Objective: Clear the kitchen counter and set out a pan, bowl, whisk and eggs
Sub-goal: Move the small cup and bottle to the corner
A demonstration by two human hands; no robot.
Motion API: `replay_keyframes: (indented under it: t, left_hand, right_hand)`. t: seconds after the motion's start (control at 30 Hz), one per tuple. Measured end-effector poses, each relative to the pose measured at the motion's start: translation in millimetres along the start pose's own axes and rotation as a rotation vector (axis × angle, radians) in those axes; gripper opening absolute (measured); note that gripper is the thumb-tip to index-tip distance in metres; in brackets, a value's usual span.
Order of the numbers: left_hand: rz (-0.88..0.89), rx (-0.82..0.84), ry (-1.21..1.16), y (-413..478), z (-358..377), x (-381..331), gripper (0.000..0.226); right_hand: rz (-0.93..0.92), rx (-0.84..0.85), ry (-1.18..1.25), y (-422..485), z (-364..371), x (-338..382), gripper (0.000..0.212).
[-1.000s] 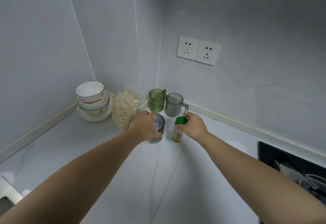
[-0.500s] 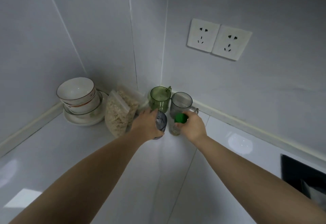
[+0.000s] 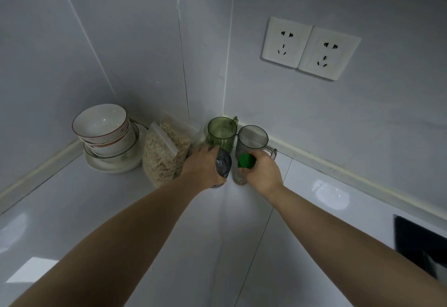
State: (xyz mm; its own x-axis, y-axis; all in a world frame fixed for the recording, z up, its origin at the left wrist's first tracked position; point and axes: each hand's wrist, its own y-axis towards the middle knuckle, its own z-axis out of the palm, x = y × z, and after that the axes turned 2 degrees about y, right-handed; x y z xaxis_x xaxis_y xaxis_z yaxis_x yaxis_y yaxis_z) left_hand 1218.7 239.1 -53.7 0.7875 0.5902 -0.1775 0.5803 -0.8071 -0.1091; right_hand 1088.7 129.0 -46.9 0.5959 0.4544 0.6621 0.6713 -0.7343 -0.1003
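Deep in the corner of the counter (image 3: 96, 212), the small clear bottle (image 3: 240, 178) is standing upright, its long axis running straight up to a green cap (image 3: 246, 161). The right hand (image 3: 263, 172) is coming over it from the right, fingers curled round the cap and neck. Just beside it on the left, the dark tumbler (image 3: 223, 165) is sitting in the left hand (image 3: 204, 169), whose fingers are wrapping round its body. It seems to be leaning a little, mouth showing, though whether its base is touching the counter I cannot tell.

Each thing is lying directly under its own hand, so neither arm is needing to cross. Close behind them a green mug (image 3: 221, 135) and a grey mug (image 3: 251, 141) are crowding the wall, and a bag of oats (image 3: 160, 161) is leaning just left of the left hand's knuckles, with stacked bowls (image 3: 106, 135) beyond it. Free space is lying only upward and back toward the person — so, as I judge it, the coming move is calling for a lift and a pull along the forearms, away from the mugs.
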Motion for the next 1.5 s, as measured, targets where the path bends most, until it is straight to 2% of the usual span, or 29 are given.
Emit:
replay_keyframes:
  t: [0.2, 0.43, 0.63, 0.7, 1.0, 1.13, 1.27, 1.5]
  left_hand:
    - [0.019, 0.038, 0.032, -1, -3, -2, 0.101]
    - [0.011, 0.03, -0.046, -2, 1, -3, 0.098]
    - [0.038, 0.082, 0.03, -6, -5, -4, 0.109]
    - [0.062, 0.054, 0.051, -10, -9, -5, 0.108]
    - [0.231, -0.228, 0.129, -55, -40, -29, 0.069]
    - [0.31, -0.309, 0.143, -84, -54, -44, 0.064]
    - [0.363, -0.419, 0.149, -111, -65, -61, 0.064]
    - [0.402, -0.435, 0.233, -164, -69, -110, 0.074]
  right_hand:
    - [-0.025, 0.019, -0.041, 1, 1, -1, 0.046]
    - [-0.031, 0.095, -0.055, 1, -3, -2, 0.051]
    - [-0.015, 0.091, -0.067, -4, -14, -2, 0.051]
    - [-0.013, 0.085, -0.071, -8, -20, -1, 0.051]
    - [-0.097, 0.003, -0.121, -50, -52, 15, 0.038]
    - [-0.179, -0.041, -0.199, -81, -69, 20, 0.041]
    - [-0.334, -0.161, -0.431, -116, -85, 17, 0.048]
    - [-0.253, -0.313, -0.625, -187, -119, -3, 0.064]
